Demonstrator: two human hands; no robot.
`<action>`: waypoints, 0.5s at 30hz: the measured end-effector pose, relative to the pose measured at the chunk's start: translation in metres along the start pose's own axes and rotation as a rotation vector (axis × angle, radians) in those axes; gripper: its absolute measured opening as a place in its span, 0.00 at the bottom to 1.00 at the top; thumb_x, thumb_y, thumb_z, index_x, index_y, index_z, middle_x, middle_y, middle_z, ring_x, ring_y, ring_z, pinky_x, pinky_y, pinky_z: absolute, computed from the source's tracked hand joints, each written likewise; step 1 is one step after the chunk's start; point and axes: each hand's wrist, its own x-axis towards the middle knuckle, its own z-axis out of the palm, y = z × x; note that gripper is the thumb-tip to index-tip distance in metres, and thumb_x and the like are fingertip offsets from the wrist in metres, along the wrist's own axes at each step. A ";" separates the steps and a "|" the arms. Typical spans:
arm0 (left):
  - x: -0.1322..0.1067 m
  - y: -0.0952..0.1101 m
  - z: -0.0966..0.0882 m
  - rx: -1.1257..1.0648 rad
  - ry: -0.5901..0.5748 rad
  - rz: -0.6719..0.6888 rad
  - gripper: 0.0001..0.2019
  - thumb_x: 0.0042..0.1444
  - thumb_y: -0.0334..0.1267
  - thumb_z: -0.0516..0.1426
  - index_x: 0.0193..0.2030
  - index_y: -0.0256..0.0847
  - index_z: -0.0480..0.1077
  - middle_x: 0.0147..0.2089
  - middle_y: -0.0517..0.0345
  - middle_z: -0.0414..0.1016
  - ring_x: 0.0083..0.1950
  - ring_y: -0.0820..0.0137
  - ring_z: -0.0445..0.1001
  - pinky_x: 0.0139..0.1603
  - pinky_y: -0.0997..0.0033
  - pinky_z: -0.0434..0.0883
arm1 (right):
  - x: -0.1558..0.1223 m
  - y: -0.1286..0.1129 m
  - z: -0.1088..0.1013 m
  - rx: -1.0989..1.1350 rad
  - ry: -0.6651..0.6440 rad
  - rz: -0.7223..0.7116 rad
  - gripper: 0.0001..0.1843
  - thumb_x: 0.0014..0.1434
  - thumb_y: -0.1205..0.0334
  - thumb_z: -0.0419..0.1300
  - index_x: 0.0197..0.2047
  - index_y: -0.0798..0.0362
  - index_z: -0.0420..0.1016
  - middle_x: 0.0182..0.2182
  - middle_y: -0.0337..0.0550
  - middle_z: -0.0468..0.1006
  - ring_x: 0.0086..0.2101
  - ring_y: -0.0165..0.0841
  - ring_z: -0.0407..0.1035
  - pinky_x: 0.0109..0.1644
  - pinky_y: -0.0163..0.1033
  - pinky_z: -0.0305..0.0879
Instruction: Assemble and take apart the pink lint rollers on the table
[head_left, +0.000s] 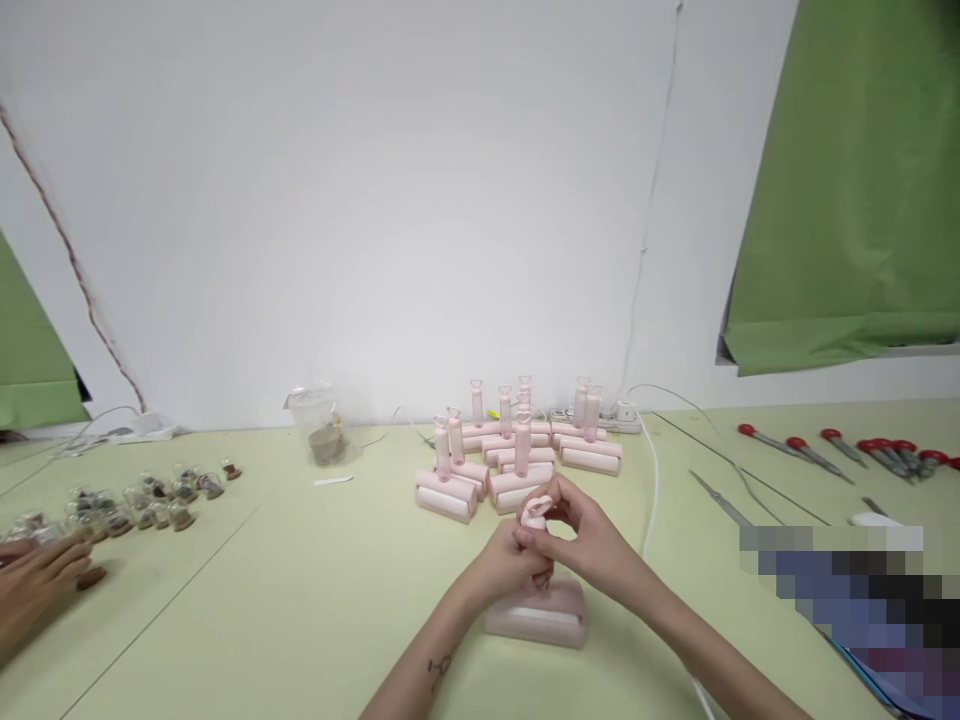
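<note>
Two hands (589, 525) pinch one pink handle (534, 520) above one pink base (536, 612); two green curtains (855, 180) hang behind.

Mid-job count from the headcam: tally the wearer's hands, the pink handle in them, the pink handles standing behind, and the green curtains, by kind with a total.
Wearer's hands: 2 (left hand, right hand)
Held pink handle: 1
Standing pink handles: at least 8; some overlap
Green curtains: 2
Total: at least 13
</note>
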 end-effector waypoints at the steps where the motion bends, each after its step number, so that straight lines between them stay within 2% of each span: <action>1: 0.000 0.000 0.000 0.002 0.000 0.003 0.10 0.40 0.31 0.51 0.12 0.39 0.56 0.11 0.67 0.56 0.15 0.79 0.57 0.18 0.78 0.56 | 0.000 -0.002 0.001 -0.028 0.006 0.001 0.13 0.46 0.61 0.61 0.26 0.50 0.57 0.27 0.36 0.68 0.32 0.32 0.66 0.37 0.38 0.64; 7: -0.001 0.002 0.000 -0.005 -0.002 0.011 0.09 0.40 0.30 0.50 0.13 0.39 0.55 0.11 0.68 0.55 0.15 0.80 0.56 0.18 0.78 0.55 | -0.001 -0.011 0.002 -0.116 0.031 -0.040 0.11 0.49 0.61 0.58 0.25 0.50 0.56 0.25 0.34 0.66 0.29 0.30 0.66 0.39 0.39 0.66; 13: 0.001 -0.001 0.000 -0.027 -0.032 0.025 0.09 0.41 0.32 0.49 0.14 0.39 0.56 0.11 0.68 0.56 0.15 0.80 0.56 0.18 0.77 0.56 | 0.004 -0.012 -0.010 -0.084 -0.157 -0.066 0.08 0.53 0.56 0.55 0.34 0.51 0.65 0.31 0.38 0.70 0.35 0.32 0.67 0.41 0.37 0.65; 15: 0.001 -0.001 0.001 -0.030 -0.021 0.022 0.09 0.42 0.32 0.49 0.14 0.40 0.56 0.11 0.68 0.55 0.15 0.80 0.56 0.18 0.78 0.56 | 0.005 -0.012 -0.012 -0.122 -0.176 -0.051 0.09 0.54 0.54 0.54 0.31 0.51 0.68 0.30 0.39 0.71 0.33 0.32 0.67 0.37 0.36 0.65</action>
